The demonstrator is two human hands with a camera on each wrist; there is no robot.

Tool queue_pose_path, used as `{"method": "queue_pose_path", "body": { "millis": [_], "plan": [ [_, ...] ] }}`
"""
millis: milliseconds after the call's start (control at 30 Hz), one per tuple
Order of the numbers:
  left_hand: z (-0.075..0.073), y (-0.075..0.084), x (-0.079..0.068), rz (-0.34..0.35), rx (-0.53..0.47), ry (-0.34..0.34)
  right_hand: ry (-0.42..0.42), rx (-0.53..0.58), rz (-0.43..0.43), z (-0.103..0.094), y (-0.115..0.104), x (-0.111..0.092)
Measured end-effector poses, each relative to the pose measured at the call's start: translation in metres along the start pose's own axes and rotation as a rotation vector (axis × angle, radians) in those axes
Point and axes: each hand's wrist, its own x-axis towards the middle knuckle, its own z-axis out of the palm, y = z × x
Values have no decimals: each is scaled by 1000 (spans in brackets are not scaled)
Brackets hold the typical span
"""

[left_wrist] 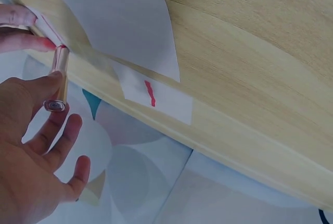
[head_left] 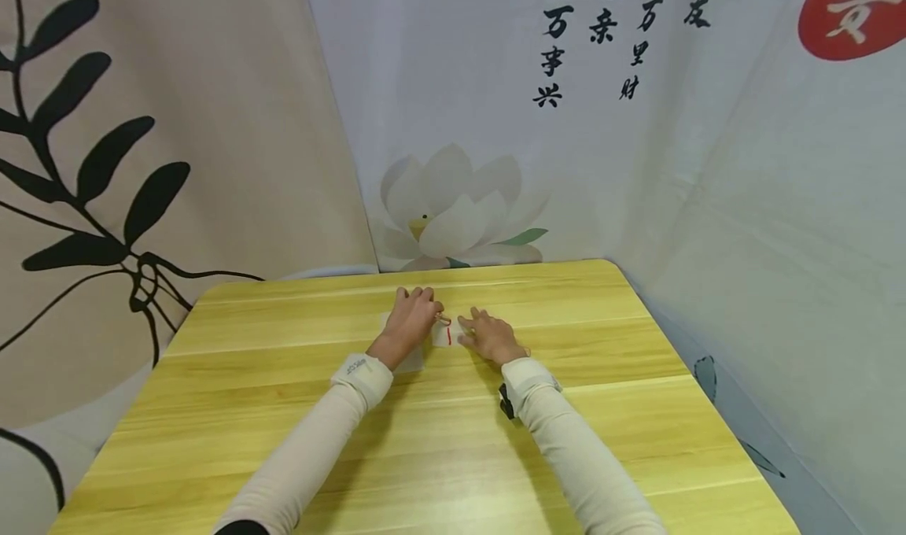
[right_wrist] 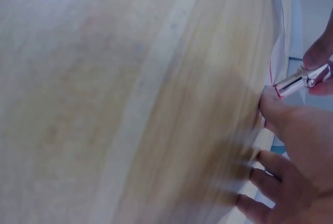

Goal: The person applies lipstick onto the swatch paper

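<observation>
My left hand (head_left: 410, 320) pinches a shiny metallic lipstick (left_wrist: 61, 66) between thumb and fingers, its other fingers spread. The lipstick's red end is down at a small white paper (head_left: 440, 338), which bears a red line (head_left: 449, 336). My right hand (head_left: 497, 338) is at that paper's right side, fingers spread, its thumb right by the lipstick's tip in the right wrist view. Below the left wrist, a larger blank white sheet (left_wrist: 122, 23) lies on the table. It adjoins another small white paper (left_wrist: 174, 107) with a red stroke (left_wrist: 150, 93).
The pale wooden table (head_left: 453, 456) reaches back to a printed cloth (head_left: 453, 126) hanging behind it. Papers and both hands are close to the table's far edge. A second cloth (head_left: 778, 204) hangs along the right side.
</observation>
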Motion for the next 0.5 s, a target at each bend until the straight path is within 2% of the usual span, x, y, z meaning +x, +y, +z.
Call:
{"method": "queue_pose_path", "body": {
  "millis": [400, 500],
  "plan": [
    [-10, 0, -10, 14, -6, -11, -7, 3, 10, -1, -1, 0],
    [-11, -1, -13, 9, -12, 10, -17, -3, 8, -1, -1, -2]
  ]
}}
